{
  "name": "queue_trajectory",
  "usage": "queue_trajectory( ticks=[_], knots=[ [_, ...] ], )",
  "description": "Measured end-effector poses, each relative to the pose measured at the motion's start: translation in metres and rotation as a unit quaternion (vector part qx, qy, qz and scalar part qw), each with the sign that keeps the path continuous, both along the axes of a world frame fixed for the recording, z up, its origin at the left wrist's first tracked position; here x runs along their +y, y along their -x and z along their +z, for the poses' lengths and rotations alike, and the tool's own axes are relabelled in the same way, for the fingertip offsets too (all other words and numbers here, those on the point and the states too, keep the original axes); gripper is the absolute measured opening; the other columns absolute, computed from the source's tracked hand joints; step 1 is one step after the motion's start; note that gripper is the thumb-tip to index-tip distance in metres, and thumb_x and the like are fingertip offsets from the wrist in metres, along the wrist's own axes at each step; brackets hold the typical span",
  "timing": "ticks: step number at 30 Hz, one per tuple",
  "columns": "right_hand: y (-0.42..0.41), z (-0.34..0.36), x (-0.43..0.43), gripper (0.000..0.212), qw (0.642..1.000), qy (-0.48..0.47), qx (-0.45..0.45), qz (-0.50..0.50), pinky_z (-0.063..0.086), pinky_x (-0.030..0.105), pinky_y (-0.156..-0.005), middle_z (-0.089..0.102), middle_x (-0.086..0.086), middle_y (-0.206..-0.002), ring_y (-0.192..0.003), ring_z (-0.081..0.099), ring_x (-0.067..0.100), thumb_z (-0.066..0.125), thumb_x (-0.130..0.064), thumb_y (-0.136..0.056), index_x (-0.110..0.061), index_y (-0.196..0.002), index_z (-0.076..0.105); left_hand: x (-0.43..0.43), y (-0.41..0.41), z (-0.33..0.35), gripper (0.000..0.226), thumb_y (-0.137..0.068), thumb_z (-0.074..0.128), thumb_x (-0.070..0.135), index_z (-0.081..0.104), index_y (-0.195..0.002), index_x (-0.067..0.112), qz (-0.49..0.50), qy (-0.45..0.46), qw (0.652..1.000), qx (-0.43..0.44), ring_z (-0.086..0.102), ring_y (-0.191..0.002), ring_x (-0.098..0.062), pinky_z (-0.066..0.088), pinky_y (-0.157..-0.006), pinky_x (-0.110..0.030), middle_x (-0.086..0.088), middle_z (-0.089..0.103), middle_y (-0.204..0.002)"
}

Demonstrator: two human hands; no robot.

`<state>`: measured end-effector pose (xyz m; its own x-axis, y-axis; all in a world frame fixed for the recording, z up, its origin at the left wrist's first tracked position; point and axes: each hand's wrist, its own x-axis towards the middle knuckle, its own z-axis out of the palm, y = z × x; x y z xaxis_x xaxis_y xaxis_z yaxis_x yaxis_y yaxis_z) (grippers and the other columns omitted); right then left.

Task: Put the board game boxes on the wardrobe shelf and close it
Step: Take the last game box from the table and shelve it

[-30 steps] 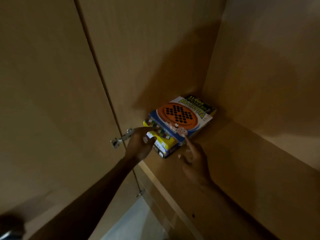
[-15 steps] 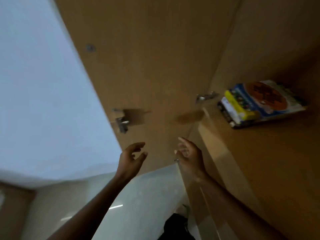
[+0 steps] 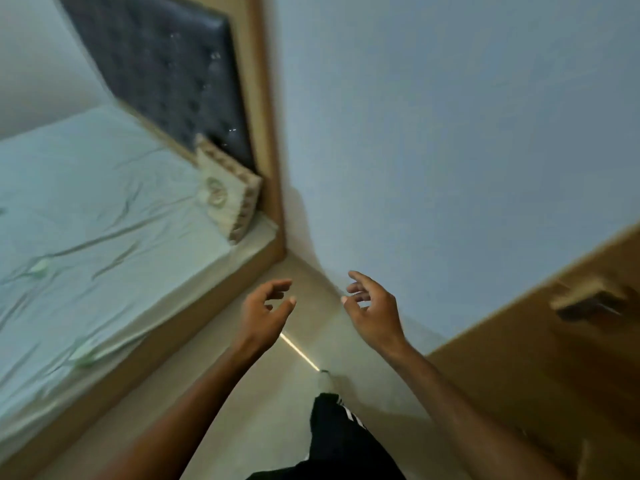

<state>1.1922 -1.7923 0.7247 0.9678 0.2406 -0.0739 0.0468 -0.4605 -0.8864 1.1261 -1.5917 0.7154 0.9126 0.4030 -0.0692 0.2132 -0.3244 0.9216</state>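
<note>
item: wardrobe door (image 3: 540, 368), brown wood panel, lower right of view, blurred. a stiff flat slab on hinges, judged light to swing and not fragile. a dark handle (image 3: 588, 301) juts from its face; best taken there, or pushed flat on the bare panel away from the hinge side. which side the hinges are on cannot be told.

item: board game boxes. not in view; the shelf is also out of view.

item: left hand (image 3: 265, 313), fingers loosely curled and apart, holding nothing, raised over the floor (image 3: 242, 393).

item: right hand (image 3: 374, 311), fingers spread and half bent, empty, near the door edge, not touching it.

other: bed (image 3: 86, 237) with pillow (image 3: 227, 195), left; pale wall (image 3: 450, 133) behind.
</note>
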Motion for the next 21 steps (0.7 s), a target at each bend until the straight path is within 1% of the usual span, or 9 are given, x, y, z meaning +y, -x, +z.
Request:
queue_trajectory(
  ticks=[3, 6, 7, 10, 12, 15, 16, 19, 21],
  knots=[
    [-0.012, 0.0, 0.077, 0.049, 0.996, 0.0, 0.012, 0.088, 0.053, 0.024, -0.082, 0.064, -0.006, -0.103, -0.09, 0.062, 0.004, 0.065, -0.02, -0.085, -0.024, -0.132, 0.054, 0.055, 0.018, -0.004, 0.028, -0.085, 0.069, 0.017, 0.066, -0.112, 0.025, 0.084, 0.005, 0.996, 0.004, 0.061, -0.101, -0.005, 0.053, -0.084, -0.032, 0.011, 0.066, -0.109],
    [-0.023, -0.005, 0.157, 0.048, 0.985, 0.004, 0.016, 0.171, 0.053, 0.021, -0.079, 0.064, -0.007, -0.101, -0.087, 0.061, 0.002, 0.065, -0.018, -0.085, -0.026, -0.131, 0.054, 0.115, 0.035, -0.009, 0.029, -0.085, 0.069, 0.015, 0.067, -0.113, 0.021, 0.157, 0.0, 0.988, 0.015, 0.061, -0.099, -0.003, 0.052, -0.081, -0.026, 0.01, 0.067, -0.107],
    [-0.026, -0.008, 0.2, 0.048, 0.978, 0.0, 0.021, 0.209, 0.052, 0.021, -0.077, 0.063, -0.007, -0.1, -0.086, 0.061, 0.003, 0.066, -0.018, -0.085, -0.026, -0.131, 0.054, 0.147, 0.044, -0.013, 0.029, -0.085, 0.07, 0.015, 0.067, -0.113, 0.021, 0.194, 0.002, 0.981, 0.018, 0.062, -0.097, -0.001, 0.051, -0.079, -0.023, 0.01, 0.067, -0.105],
    [-0.03, -0.016, 0.283, 0.048, 0.958, 0.001, 0.019, 0.287, 0.054, 0.025, -0.078, 0.064, -0.007, -0.097, -0.085, 0.063, 0.005, 0.067, -0.017, -0.083, -0.023, -0.129, 0.056, 0.206, 0.065, -0.015, 0.027, -0.085, 0.07, 0.013, 0.067, -0.11, 0.022, 0.277, 0.023, 0.96, 0.031, 0.062, -0.093, 0.001, 0.052, -0.077, -0.019, 0.013, 0.066, -0.1],
    [-0.022, -0.019, 0.345, 0.047, 0.936, 0.019, 0.018, 0.352, 0.056, 0.025, -0.08, 0.065, -0.007, -0.098, -0.087, 0.063, 0.005, 0.067, -0.018, -0.084, -0.021, -0.129, 0.056, 0.246, 0.09, -0.018, 0.027, -0.085, 0.07, 0.013, 0.067, -0.11, 0.023, 0.348, 0.044, 0.936, 0.031, 0.063, -0.092, 0.001, 0.056, -0.08, -0.023, 0.013, 0.067, -0.099],
    [-0.002, -0.021, 0.421, 0.048, 0.894, 0.038, 0.013, 0.446, 0.057, 0.03, -0.081, 0.064, -0.005, -0.101, -0.088, 0.063, 0.007, 0.067, -0.019, -0.085, -0.022, -0.13, 0.055, 0.289, 0.133, -0.02, 0.027, -0.085, 0.07, 0.014, 0.067, -0.11, 0.025, 0.436, 0.057, 0.898, 0.028, 0.064, -0.092, -0.003, 0.055, -0.083, -0.029, 0.012, 0.068, -0.1],
    [0.011, -0.022, 0.448, 0.048, 0.875, 0.042, 0.01, 0.482, 0.057, 0.03, -0.081, 0.065, -0.005, -0.101, -0.087, 0.063, 0.007, 0.068, -0.018, -0.084, -0.022, -0.13, 0.055, 0.3, 0.154, -0.023, 0.027, -0.085, 0.07, 0.015, 0.067, -0.11, 0.025, 0.476, 0.062, 0.877, 0.027, 0.064, -0.093, -0.004, 0.055, -0.084, -0.03, 0.011, 0.069, -0.1],
    [0.053, -0.025, 0.512, 0.048, 0.823, 0.053, -0.001, 0.566, 0.055, 0.026, -0.08, 0.066, -0.005, -0.1, -0.085, 0.063, 0.005, 0.068, -0.016, -0.084, -0.023, -0.13, 0.056, 0.32, 0.207, -0.028, 0.029, -0.086, 0.069, 0.018, 0.067, -0.114, 0.025, 0.565, 0.076, 0.821, 0.025, 0.063, -0.096, -0.002, 0.055, -0.084, -0.03, 0.012, 0.069, -0.103],
    [0.088, -0.029, 0.554, 0.047, 0.782, 0.054, -0.012, 0.62, 0.054, 0.019, -0.078, 0.066, -0.007, -0.1, -0.086, 0.063, 0.002, 0.067, -0.014, -0.084, -0.024, -0.129, 0.057, 0.33, 0.243, -0.032, 0.029, -0.086, 0.068, 0.02, 0.067, -0.115, 0.026, 0.62, 0.091, 0.779, 0.02, 0.063, -0.098, -0.002, 0.055, -0.085, -0.029, 0.012, 0.068, -0.104]
  ],
)
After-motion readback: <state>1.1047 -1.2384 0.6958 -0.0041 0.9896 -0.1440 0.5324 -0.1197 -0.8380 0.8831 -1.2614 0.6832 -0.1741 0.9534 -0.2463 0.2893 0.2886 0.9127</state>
